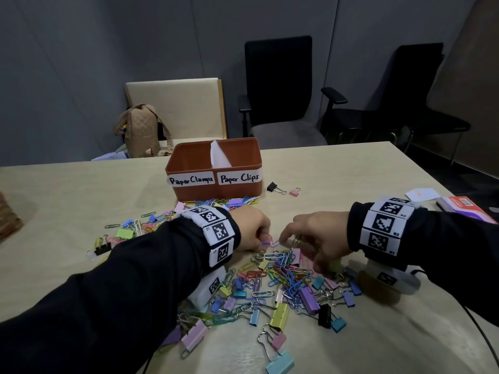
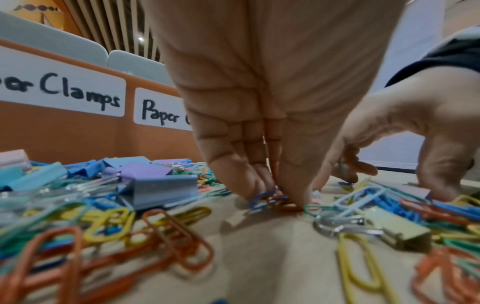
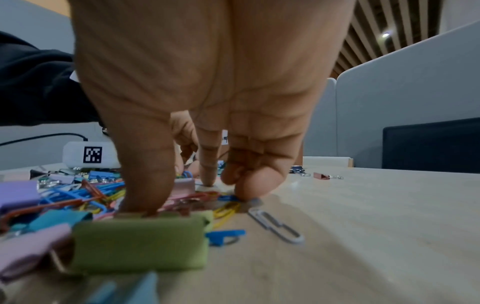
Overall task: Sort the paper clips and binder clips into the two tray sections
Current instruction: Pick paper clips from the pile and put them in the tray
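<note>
1. Left hand (image 1: 252, 229): fingers curled down to the table, fingertips (image 2: 294, 195) bunched on a small knot of paper clips (image 2: 270, 202), a purple one and an orange one among them. It looks like a pinch, with the tips pressed close together.
2. Right hand (image 1: 317, 233): fingers spread and arched over the heap. Forefinger tip (image 3: 207, 181) is down on a pale clip (image 1: 275, 242) just beside the left fingertips. Thumb (image 3: 145, 197) rests at the top edge of a green binder clip (image 3: 140, 242). Whether it grips anything, cannot tell.
3. The two hands nearly meet at the far edge of the main heap (image 1: 283, 276), a mix of coloured paper clips and pastel binder clips.
4. A second scatter (image 1: 140, 228) lies left of the left wrist and runs up to the foot of the tray.
5. Orange tray (image 1: 189, 160) stands beyond the hands, split by a white divider (image 1: 218, 155). Left section labelled "Paper Clamps" (image 1: 191, 180), right section "Paper Clips" (image 1: 239, 178). Contents not visible from here.
6. A black binder clip (image 1: 273, 187) and a pink binder clip (image 1: 294, 192) lie apart, right of the tray.
7. Both wrists wear marker bands (image 1: 383, 228) over black sleeves.
8. Beyond the table (image 1: 351, 168): a tan backpack (image 1: 140, 130) and black office chairs (image 1: 280, 87).
</note>
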### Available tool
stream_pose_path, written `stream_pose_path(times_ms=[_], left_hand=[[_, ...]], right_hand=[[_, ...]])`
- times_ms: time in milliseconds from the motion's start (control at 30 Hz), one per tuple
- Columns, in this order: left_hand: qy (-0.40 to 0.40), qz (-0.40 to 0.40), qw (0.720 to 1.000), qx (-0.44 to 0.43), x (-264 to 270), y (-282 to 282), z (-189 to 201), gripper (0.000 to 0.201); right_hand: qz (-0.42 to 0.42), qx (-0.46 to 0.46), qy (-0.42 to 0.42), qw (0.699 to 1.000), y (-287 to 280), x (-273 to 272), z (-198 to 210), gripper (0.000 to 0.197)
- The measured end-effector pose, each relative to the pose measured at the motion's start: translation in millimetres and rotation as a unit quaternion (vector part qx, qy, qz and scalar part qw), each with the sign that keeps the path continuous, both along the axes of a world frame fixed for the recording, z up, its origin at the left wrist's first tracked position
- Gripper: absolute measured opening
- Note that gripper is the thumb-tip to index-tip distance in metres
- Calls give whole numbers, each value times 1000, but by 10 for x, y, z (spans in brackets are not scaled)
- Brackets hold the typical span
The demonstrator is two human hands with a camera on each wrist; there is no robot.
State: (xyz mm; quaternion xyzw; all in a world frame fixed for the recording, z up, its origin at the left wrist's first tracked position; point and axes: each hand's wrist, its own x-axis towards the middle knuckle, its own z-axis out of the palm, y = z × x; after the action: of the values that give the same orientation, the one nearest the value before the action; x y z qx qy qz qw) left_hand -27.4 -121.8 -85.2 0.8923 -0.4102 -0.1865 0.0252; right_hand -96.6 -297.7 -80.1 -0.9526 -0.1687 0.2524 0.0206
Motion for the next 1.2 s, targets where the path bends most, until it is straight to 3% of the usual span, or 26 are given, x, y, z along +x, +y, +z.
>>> stream_pose_path(times_ms=[200, 333, 533, 867, 1100, 1200], left_hand=[[-29, -25, 999, 12, -6, -49, 15, 32], [-25, -35, 999, 9, 1, -53, 18, 20], [-53, -41, 998, 4, -30, -34, -5, 12], [-56, -54, 997, 29, -34, -48, 10, 21], [-116, -71, 989, 56, -80, -46, -1, 28], [-94, -50, 991, 78, -33, -34, 6, 23]], right_hand=[[54, 55, -72, 994, 8, 1, -65, 26], [49, 39, -86, 994, 31, 39, -107, 16], [6, 39, -94, 995, 53, 45, -134, 33], [9, 6, -104, 995, 70, 92, -185, 5], [-38, 50, -117, 991, 23, 114, -156, 17], [-67, 81, -112, 988, -11, 133, -109, 18]])
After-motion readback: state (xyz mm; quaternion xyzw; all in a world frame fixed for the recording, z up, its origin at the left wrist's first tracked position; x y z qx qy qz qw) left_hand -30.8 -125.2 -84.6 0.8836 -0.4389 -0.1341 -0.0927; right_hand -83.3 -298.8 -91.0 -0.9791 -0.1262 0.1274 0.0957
